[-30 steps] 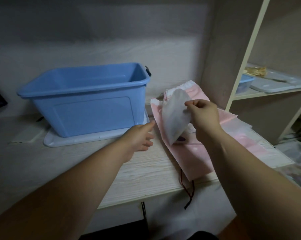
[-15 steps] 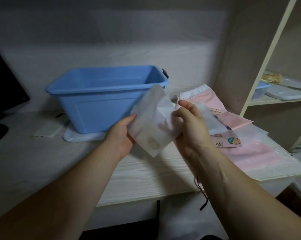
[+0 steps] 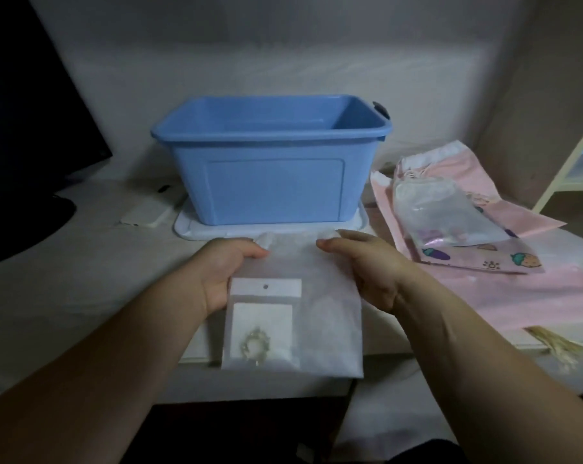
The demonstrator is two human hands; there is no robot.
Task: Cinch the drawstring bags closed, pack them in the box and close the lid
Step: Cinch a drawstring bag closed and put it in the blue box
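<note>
My left hand (image 3: 223, 272) and right hand (image 3: 360, 266) pinch the top corners of the frosted drawstring bag (image 3: 323, 306), in front of the blue box (image 3: 270, 182); it looks light, limp, probably slippery, best gripped at its mouth

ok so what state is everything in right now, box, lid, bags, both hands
blue box, open, upright, standing on its lid
white lid, off the box, flat under it
white bag, held up flat, mouth not cinched
left hand, pinching the bag's top left edge
right hand, pinching its top right edge
clear bag, lying on the pink bags, closure unclear
pink bags, lying flat in a pile, not packed
</note>
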